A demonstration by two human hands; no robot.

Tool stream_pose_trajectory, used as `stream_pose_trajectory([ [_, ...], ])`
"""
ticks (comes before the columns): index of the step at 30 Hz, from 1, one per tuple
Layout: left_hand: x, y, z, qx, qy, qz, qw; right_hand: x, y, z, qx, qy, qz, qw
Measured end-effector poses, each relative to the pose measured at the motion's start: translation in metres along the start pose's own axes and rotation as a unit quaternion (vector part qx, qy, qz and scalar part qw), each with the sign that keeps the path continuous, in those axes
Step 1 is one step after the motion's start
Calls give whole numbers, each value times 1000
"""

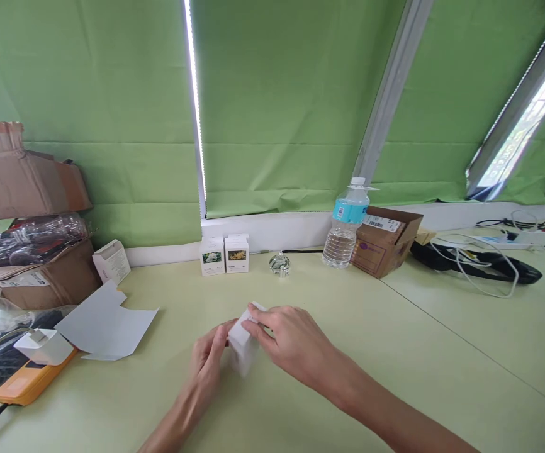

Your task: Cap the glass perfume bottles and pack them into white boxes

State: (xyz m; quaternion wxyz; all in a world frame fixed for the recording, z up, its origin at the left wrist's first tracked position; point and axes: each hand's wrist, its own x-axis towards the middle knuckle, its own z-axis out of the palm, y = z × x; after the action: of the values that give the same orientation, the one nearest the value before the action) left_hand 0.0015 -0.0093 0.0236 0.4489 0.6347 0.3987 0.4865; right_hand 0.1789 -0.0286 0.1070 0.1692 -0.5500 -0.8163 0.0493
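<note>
A small white box [243, 343] is held tilted above the table, its lower part smeared by motion. My left hand [209, 352] grips the box's left side, thumb on the near face and fingers partly hidden behind. With thumb and fingers, my right hand [284, 330] pinches the upper right end of the box. Behind them, against the wall, stand a white carton with a white-flower picture [213, 258] and another with a yellow picture [237, 255]. A small shiny clear object [280, 264], perhaps glass, sits to their right.
At the left are stacked cardboard boxes [27, 182], a white paper sheet [107, 324], and an orange power strip [34, 380] with a white charger [43, 346]. A water bottle [347, 226] and brown box [383, 242] stand at the back right, near a black device with cables [484, 264].
</note>
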Motion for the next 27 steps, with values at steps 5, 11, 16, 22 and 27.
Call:
stream_pose_trajectory([
  [5, -4, -9, 0, 73, -8, 89, 993, -2, -2, -5, 82, -32, -8, 996],
  [11, -1, -16, 4, 41, -46, 12, 998, -1, 5, -6, 168, -84, -67, 980],
  [16, 4, -12, 3, 33, -35, -32, 998, 8, 15, 2, 95, -28, -57, 993],
  [22, 3, -17, 3, 58, -18, -20, 998, 3, 11, 32, -71, 39, -98, 992],
  [27, 1, -15, 0, 30, -61, 17, 998, 2, 11, 46, -143, 68, -144, 977],
])
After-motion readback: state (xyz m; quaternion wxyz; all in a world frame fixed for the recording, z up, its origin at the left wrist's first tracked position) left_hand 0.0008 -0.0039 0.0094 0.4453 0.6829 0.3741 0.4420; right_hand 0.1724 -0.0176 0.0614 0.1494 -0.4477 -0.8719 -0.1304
